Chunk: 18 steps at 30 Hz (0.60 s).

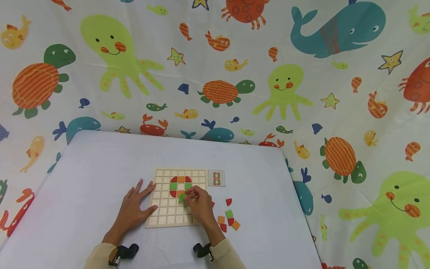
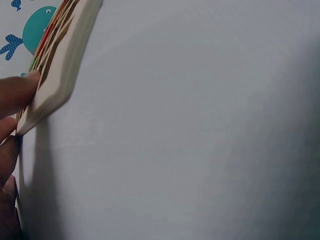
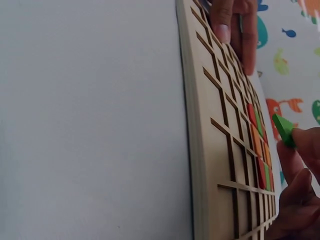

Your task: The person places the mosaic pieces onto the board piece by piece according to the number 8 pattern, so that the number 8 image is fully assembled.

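A wooden grid board [image 1: 162,220] lies on the white table. Set in its upper middle cells are red quarter-round pieces [image 1: 174,179], orange square pieces [image 1: 181,179] and green square pieces [image 1: 173,186]. My left hand [image 1: 132,207] rests at the board's left edge, fingers spread and its thumb on the rim. Between thumb and fingertips, my right hand [image 1: 200,205] pinches a green square piece [image 3: 284,129], held tilted above the board just below the coloured cells. The right hand hides part of the board's right side.
A small pattern card [image 1: 216,178] lies beside the board's upper right edge. Several loose pieces are scattered right of the board, among them a green square [image 1: 229,214], an orange square [image 1: 236,225] and a red quarter-round [image 1: 228,202]. A sea-animal printed cloth [image 1: 208,67] hangs behind the table.
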### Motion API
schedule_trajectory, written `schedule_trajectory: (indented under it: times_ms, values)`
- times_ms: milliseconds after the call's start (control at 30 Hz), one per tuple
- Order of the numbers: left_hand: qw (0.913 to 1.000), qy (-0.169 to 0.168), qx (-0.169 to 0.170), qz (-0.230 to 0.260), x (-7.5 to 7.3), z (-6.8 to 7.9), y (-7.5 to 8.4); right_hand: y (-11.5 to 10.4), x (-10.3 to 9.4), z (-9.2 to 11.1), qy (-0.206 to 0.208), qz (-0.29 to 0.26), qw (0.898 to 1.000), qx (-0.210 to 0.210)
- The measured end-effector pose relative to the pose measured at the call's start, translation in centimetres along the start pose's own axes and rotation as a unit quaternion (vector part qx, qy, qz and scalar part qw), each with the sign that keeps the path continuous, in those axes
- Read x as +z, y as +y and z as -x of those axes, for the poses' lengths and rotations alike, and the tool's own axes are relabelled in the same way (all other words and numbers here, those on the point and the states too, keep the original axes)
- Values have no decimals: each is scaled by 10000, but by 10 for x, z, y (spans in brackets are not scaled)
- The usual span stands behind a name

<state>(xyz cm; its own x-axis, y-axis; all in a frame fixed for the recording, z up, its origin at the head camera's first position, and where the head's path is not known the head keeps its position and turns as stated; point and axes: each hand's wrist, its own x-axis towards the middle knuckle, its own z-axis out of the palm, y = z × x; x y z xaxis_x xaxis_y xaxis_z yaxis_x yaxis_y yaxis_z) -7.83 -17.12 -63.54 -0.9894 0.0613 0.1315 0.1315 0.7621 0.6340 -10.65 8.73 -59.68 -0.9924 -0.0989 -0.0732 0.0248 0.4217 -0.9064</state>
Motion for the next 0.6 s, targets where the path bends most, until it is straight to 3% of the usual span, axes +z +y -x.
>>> schedule_trajectory:
  times_ms: [200,600]
  values:
    - [10000,-40,24,15,-1,-1,-2,3,8,2,-46,162,9998,-50]
    - [10000,-46,16,13,-2,0,0,5,17,7,-26,348,9991,257]
